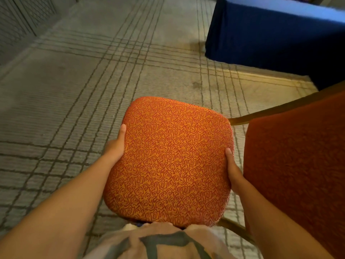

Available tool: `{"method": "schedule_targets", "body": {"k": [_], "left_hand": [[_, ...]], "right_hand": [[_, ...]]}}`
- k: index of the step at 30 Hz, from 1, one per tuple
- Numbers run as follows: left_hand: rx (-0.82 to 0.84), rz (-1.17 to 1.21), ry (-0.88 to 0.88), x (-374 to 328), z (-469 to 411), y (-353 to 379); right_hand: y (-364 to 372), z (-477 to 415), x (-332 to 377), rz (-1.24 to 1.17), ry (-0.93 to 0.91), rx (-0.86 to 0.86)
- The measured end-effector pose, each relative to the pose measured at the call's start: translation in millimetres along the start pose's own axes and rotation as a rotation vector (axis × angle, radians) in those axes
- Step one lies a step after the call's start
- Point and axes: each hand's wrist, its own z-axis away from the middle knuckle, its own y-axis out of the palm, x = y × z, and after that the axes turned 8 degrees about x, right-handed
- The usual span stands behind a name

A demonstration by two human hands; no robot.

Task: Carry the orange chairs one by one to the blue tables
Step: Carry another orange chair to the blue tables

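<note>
Hands grip both sides of orange chair by the seat. Left hand clamps left edge, thumb flat on top along the rim, fingers hidden under. Right hand clamps right edge, thumb on top, fingers hidden under too. Seat faces up, swirl pattern, mid view, near the body, above carpet. Legs hidden, so cannot tell if chair is lifted or standing. Red-orange padded panel just right of seat, right hand between the two. Gold frame runs along panel's far edge; another bit shows by seat's near right corner. Cannot tell if panel is this chair's back or another chair. Blue table far right, well apart from chair, cloth down to floor. Carpet grey with dark grid lines. Shirt at near edge.
</note>
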Motion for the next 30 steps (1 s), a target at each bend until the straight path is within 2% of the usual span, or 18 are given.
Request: {"method": "schedule_targets", "body": {"k": [6, 13, 21, 30], "left_hand": [[-0.02, -0.019, 0.053, -112, -96, -41], [0.007, -0.049, -0.005, -190, -227, -37], [0.036, -0.025, -0.012, -349, -376, -64], [-0.024, -0.012, -0.095, -433, -509, -103]], "right_hand": [[35, -78, 108, -0.021, -0.045, -0.035], [49, -218, 189, -0.035, 0.004, -0.027], [78, -367, 360, -0.009, 0.018, 0.002], [138, -500, 466, 0.026, 0.037, 0.053]]}}
